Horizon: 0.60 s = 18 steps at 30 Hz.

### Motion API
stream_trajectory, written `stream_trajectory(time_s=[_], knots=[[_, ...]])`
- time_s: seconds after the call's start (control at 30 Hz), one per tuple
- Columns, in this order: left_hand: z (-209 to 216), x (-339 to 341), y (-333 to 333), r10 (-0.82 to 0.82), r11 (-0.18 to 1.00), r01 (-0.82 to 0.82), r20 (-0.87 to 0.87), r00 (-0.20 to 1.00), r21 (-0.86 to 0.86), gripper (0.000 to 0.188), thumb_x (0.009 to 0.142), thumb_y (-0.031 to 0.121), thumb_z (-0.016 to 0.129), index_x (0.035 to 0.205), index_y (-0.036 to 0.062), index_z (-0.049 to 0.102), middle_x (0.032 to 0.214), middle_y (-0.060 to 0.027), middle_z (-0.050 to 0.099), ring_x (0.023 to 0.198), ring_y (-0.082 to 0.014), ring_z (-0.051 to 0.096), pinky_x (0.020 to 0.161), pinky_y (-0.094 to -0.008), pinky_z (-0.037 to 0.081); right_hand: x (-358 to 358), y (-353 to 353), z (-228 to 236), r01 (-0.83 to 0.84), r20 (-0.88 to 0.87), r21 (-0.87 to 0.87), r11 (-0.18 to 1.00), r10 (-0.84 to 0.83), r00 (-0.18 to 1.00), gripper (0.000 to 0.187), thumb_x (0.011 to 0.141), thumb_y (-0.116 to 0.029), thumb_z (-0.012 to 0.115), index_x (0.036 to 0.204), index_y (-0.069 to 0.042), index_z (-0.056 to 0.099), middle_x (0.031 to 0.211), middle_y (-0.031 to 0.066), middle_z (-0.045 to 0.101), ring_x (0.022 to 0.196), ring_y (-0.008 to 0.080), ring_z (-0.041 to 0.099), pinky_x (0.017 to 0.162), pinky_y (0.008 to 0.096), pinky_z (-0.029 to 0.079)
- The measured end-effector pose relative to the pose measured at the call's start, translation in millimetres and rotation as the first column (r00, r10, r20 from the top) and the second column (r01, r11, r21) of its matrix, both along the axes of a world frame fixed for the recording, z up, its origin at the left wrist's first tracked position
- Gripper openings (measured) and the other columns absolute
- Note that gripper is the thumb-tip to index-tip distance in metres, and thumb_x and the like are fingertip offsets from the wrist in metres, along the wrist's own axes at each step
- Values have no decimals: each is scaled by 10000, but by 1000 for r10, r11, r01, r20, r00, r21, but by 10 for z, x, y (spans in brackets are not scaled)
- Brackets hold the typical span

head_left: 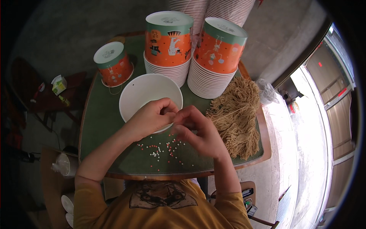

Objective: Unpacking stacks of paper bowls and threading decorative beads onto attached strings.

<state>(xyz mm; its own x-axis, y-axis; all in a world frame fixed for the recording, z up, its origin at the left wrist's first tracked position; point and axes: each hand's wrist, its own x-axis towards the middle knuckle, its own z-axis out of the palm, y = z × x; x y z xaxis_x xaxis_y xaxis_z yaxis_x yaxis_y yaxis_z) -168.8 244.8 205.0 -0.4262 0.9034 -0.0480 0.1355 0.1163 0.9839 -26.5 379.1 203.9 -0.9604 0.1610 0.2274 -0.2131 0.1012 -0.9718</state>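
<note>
A white paper bucket [129, 101] stands upright, mouth up, in front of me, with a small hole in its far left wall. My left hand [154, 116] reaches over its near side, fingers curled at the near right rim. Close beside it, my right hand [196, 131] has its fingers bent and thumb drawn toward them at the same rim. Whatever is between its fingertips is too small or hidden to make out. Small white and reddish dots [154, 154] lie scattered on the green tabletop [106, 149] below my hands.
Two tall stacks of upturned orange-and-green paper buckets [169, 42] [219, 49] stand behind, with more stacks beyond. One upturned bucket [114, 70] with a thin cord sits far left. A heap of tan cords [238, 118] covers the right side. A bench [72, 82] holds a small box.
</note>
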Motion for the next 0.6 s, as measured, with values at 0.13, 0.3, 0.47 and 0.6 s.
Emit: stream_trajectory(time_s=[0.13,0.3,0.47,0.6], knots=[[-30,-31,6,-39,998,32,152,988,52,96,931,115,582,970,27,579,781,22,579,725,-57,532,681,-228,442,18,78,308,-273,156,169,947,248,956,118,946,-53,561,1057,-39,524,924,37,677,729,50,602,584,185,480],[15,52,14,-77,995,55,258,963,89,82,943,125,571,934,44,580,806,30,583,768,-26,524,668,-197,418,-85,178,296,-209,102,-41,977,213,972,98,956,-86,553,1051,-63,552,897,15,681,657,11,558,519,149,412],[42,62,37,-38,998,32,126,991,54,108,933,125,588,944,20,608,872,8,615,802,-44,549,717,-195,439,-212,401,151,-75,110,-273,959,108,988,116,961,-119,539,1065,-74,563,887,24,676,631,11,514,485,151,361],[92,48,34,-36,999,40,176,984,-20,153,932,134,594,983,-8,625,935,-27,644,853,-67,572,770,-208,457,-222,403,37,55,175,-506,861,40,984,124,953,-128,550,1065,-82,577,889,19,668,543,20,417,469,154,314]])
